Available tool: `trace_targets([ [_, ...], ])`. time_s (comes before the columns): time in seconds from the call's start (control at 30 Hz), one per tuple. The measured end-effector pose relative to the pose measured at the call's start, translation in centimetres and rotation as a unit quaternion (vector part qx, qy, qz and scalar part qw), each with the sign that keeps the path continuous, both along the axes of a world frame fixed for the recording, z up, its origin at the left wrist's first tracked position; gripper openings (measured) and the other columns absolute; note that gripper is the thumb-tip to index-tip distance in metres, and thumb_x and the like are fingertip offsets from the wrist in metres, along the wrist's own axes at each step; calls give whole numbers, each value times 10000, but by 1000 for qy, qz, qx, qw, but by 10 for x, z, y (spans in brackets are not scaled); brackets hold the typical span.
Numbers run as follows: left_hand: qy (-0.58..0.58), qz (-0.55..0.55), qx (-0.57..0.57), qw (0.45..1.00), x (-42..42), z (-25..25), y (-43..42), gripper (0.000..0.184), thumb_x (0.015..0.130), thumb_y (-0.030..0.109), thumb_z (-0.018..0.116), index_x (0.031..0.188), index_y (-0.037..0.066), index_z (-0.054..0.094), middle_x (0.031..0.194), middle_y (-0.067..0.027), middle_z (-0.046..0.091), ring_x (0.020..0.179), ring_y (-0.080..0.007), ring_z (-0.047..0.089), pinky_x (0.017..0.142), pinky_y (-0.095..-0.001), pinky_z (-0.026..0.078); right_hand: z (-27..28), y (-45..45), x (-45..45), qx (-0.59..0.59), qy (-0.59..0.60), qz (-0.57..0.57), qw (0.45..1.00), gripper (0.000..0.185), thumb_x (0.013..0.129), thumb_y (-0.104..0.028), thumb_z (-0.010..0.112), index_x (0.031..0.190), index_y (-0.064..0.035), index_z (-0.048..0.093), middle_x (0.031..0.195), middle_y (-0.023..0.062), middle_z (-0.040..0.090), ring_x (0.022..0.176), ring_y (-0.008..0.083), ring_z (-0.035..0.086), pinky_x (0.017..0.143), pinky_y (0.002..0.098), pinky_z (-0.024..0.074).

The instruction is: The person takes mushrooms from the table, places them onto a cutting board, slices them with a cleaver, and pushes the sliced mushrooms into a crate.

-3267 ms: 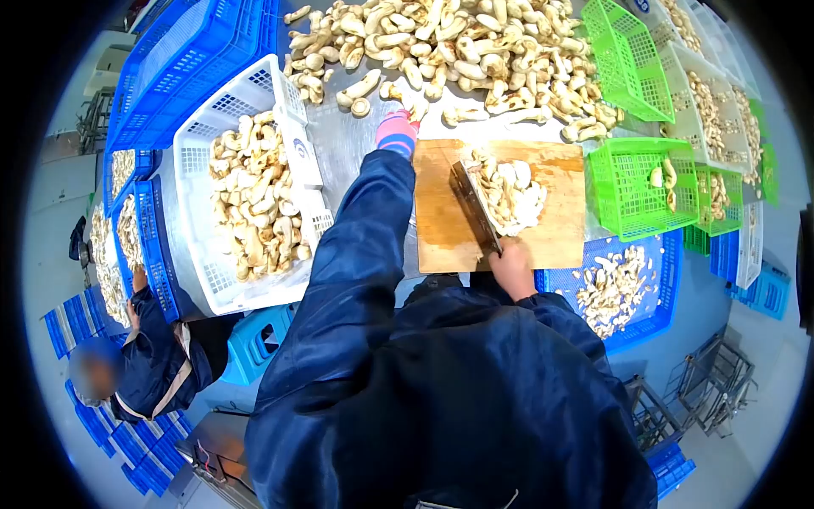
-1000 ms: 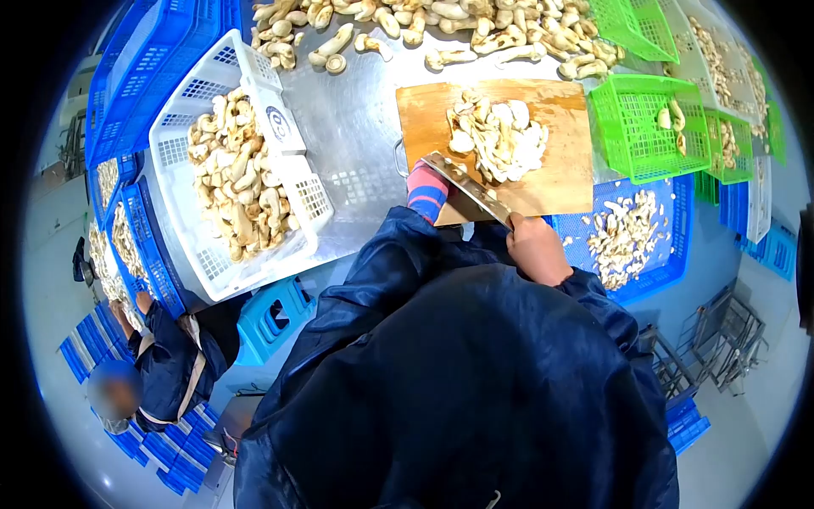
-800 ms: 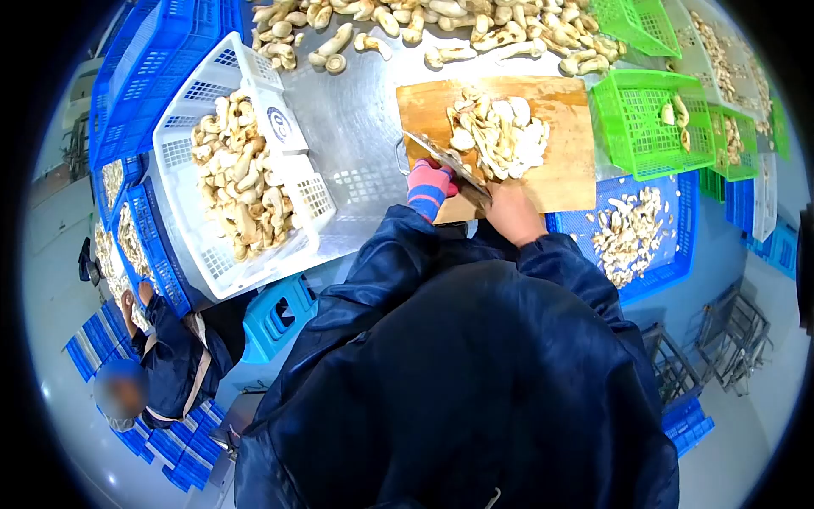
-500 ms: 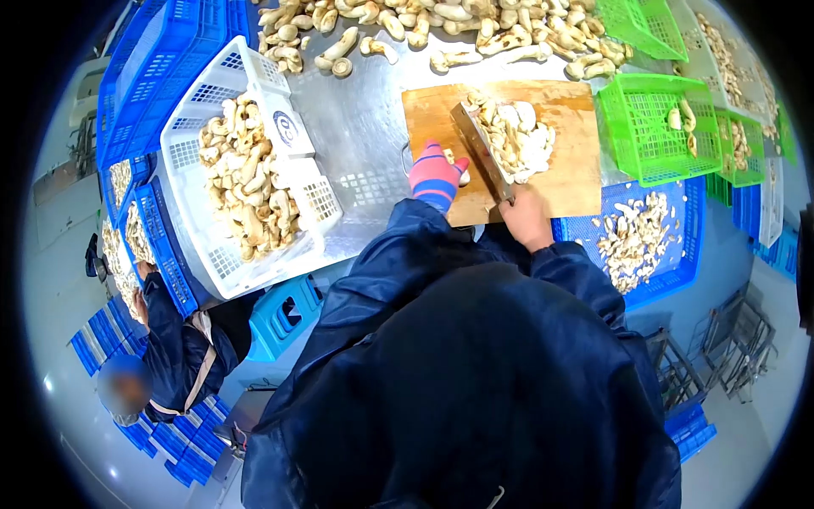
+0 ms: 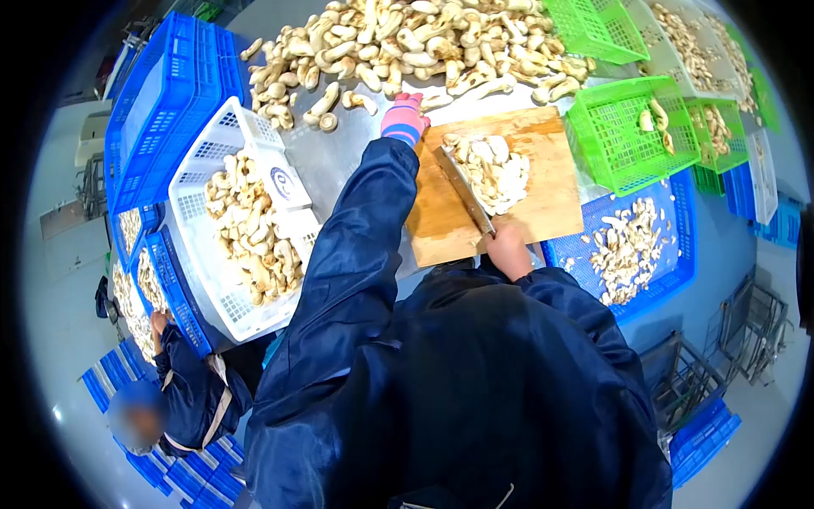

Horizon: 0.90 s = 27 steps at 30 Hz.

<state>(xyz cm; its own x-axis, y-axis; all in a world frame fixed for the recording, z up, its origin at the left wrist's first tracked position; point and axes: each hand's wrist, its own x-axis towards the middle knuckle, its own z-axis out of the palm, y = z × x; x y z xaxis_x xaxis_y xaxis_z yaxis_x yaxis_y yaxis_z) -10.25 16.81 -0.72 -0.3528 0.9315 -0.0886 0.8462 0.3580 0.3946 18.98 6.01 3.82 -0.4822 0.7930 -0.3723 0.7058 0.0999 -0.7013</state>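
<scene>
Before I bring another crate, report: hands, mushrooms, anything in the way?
Right hand gripping knife. Left hand at mushroom pile. Cut mushrooms partly cover cutting board, beside knife.

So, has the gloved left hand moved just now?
Yes, forward: the left hand went from the near left part of the cutting board to its far left corner, by the mushroom pile.

Looks like a shiny metal table (image 5: 326,159), pretty loaded: holds a big mushroom pile (image 5: 415,47), wooden board (image 5: 551,182), white crate (image 5: 227,120).
</scene>
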Motion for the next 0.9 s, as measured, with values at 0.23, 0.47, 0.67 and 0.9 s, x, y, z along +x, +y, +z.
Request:
trace_targets([
  [0.23,-168,132,-37,976,-21,-21,-60,435,724,297,670,1091,89,561,782,-107,628,592,-198,589,553,-320,477,-12,-1,-1,-1,-35,13,999,219,762,-150,513,901,-25,626,751,258,584,723,418,572,686,470,471],
  [0.47,-221,133,-59,964,71,20,-203,497,689,262,704,1137,103,557,952,-176,595,894,-306,583,796,-368,463,4,0,-9,-41,-24,22,999,234,771,-169,510,901,-2,611,801,263,591,780,423,571,723,472,458],
  [0.67,-156,130,-48,978,92,31,-217,525,666,277,725,1141,138,551,965,-171,559,891,-339,560,768,-395,462,17,4,-8,-46,-61,121,990,225,754,-160,530,854,21,617,782,268,592,768,417,580,726,464,464],
  [0.9,-155,141,-38,977,96,20,-219,542,646,270,743,1114,78,547,1006,-180,554,902,-327,563,775,-386,464,-3,7,-35,0,-93,131,987,229,745,-166,549,804,40,633,747,277,592,749,410,594,715,454,474],
])
